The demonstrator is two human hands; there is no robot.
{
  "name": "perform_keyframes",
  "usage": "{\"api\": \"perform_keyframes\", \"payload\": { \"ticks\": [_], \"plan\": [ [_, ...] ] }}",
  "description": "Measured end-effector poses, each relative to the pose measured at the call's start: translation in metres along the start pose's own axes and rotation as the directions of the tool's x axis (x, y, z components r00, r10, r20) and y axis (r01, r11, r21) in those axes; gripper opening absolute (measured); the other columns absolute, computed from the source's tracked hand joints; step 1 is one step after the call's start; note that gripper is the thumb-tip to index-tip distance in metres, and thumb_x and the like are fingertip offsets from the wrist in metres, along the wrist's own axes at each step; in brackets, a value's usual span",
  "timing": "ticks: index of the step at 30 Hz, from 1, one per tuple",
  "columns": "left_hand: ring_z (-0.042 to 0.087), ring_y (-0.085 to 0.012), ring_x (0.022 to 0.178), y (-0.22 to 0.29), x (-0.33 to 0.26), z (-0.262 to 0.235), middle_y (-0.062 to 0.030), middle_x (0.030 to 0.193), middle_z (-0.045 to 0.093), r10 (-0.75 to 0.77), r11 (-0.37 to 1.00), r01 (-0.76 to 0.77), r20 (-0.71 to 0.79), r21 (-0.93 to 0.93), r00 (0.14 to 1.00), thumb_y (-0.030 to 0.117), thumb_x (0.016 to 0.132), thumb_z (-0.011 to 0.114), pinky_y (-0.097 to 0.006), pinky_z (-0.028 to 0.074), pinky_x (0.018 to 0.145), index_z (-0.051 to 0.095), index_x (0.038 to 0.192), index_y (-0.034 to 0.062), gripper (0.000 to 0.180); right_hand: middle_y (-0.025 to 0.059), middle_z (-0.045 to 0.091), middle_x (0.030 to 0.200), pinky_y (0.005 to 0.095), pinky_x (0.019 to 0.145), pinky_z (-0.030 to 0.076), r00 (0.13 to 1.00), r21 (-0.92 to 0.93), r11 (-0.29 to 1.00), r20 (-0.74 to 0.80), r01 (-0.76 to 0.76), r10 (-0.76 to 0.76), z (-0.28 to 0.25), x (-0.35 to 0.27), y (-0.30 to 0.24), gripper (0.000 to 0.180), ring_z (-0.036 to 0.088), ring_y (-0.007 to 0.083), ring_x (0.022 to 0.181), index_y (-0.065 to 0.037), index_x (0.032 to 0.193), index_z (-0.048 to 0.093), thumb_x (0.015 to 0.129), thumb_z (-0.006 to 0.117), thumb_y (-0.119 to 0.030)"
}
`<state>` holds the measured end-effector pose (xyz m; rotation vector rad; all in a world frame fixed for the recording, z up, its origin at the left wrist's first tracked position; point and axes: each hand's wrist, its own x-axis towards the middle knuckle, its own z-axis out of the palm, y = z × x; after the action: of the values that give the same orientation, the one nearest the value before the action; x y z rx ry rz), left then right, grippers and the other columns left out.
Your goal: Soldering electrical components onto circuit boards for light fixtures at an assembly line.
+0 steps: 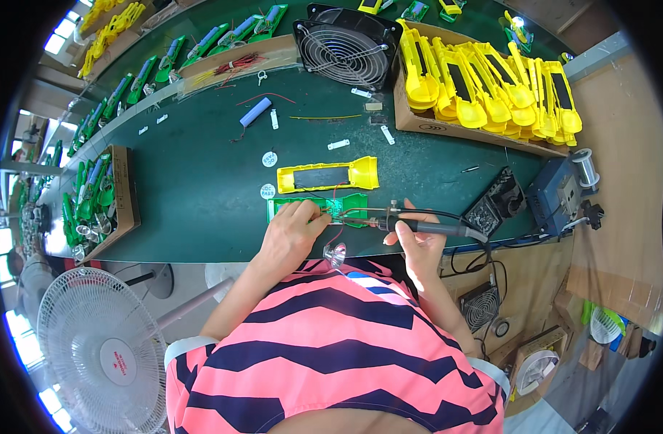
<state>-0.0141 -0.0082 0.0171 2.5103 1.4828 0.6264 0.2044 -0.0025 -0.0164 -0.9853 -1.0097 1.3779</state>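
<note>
A green plastic flashlight housing (357, 200) lies at the table's near edge with a small green circuit board (336, 207) in it. My left hand (291, 233) rests over its left part, fingers pinched beside the board; what they hold is hidden. In my right hand (421, 251) is a soldering iron (432, 228), its tip pointing left over the board. A silvery lamp reflector (336, 254) hangs by a red wire at the table edge, against the striped shirt. Just beyond lies a yellow housing half (370, 173) with a dark panel, wires running between the two housings.
A carton of yellow housings (476, 135) stands back right, beside a black metal-grilled fan (343, 58). At right are a soldering station (552, 194) and a dark stand (494, 202). A blue cylindrical battery (256, 112) lies mid-table. A box of green assemblies (121, 189) sits left.
</note>
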Motion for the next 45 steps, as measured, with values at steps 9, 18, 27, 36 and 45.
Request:
{"api": "perform_keyframes", "payload": {
  "ticks": [9, 18, 27, 36, 45],
  "plan": [
    [0.05, -0.0223, 0.074, 0.004, -0.001, 0.001, -0.0072, 0.078, 0.046, -0.013, 1.0, 0.012, 0.019, 0.027, 1.0, 0.006, 0.068, 0.053, -0.032, 0.041, 0.067, 0.06, 0.085, 0.0032, 0.019, 0.0117, 0.059, 0.08, 0.0381, 0.097, 0.034, 0.975, -0.069, 0.978, -0.092, 0.198, -0.204, -0.01, -0.004, -0.002, 0.019, 0.06, 0.0133, 0.055, 0.004, 0.093, 0.049, 0.076, 0.058, 0.001],
    [0.051, -0.0281, 0.081, -0.025, 0.016, -0.008, -0.0114, 0.087, 0.052, -0.361, 0.927, 0.313, -0.257, -0.208, 0.897, 0.001, 0.069, 0.059, -0.035, 0.042, 0.07, 0.062, 0.09, 0.0044, 0.021, 0.0081, 0.059, 0.063, 0.0419, 0.105, 0.019, 0.951, -0.062, 0.982, -0.242, 0.18, -0.19, -0.022, -0.006, -0.003, 0.018, 0.059, 0.0129, 0.055, 0.002, 0.094, 0.045, 0.078, 0.054, 0.001],
    [0.057, -0.0291, 0.073, -0.057, 0.015, -0.003, -0.0152, 0.089, 0.052, -0.413, 0.904, 0.427, -0.246, 0.003, 0.877, 0.0, 0.067, 0.054, -0.037, 0.048, 0.065, 0.063, 0.085, 0.0054, 0.021, 0.0081, 0.057, 0.058, 0.0396, 0.1, 0.027, 0.909, -0.143, 0.966, -0.333, 0.215, -0.251, -0.046, 0.003, 0.008, 0.017, 0.057, 0.0131, 0.054, 0.001, 0.094, 0.047, 0.079, 0.055, -0.002],
    [0.048, -0.0371, 0.097, -0.052, -0.032, 0.014, -0.0207, 0.107, 0.047, -0.059, 0.961, 0.016, -0.149, -0.277, 0.987, 0.0, 0.062, 0.07, -0.042, 0.04, 0.082, 0.033, 0.088, 0.0063, 0.046, 0.0065, 0.057, 0.056, 0.0409, 0.104, 0.019, 0.87, -0.174, 0.961, -0.415, 0.212, -0.267, -0.056, 0.021, -0.001, 0.015, 0.055, 0.0123, 0.053, -0.001, 0.092, 0.047, 0.079, 0.055, -0.004],
    [0.047, -0.0311, 0.076, -0.165, 0.116, -0.122, -0.0151, 0.085, 0.045, -0.085, 0.986, 0.132, -0.384, 0.098, 0.919, 0.007, 0.07, 0.064, -0.036, 0.04, 0.066, 0.035, 0.097, 0.0039, 0.04, 0.0066, 0.055, 0.057, 0.0365, 0.097, 0.031, 0.867, -0.371, 0.915, -0.392, 0.156, -0.307, -0.061, 0.029, -0.009, 0.011, 0.054, 0.0135, 0.055, -0.001, 0.092, 0.047, 0.082, 0.05, -0.001]
  ]
}}
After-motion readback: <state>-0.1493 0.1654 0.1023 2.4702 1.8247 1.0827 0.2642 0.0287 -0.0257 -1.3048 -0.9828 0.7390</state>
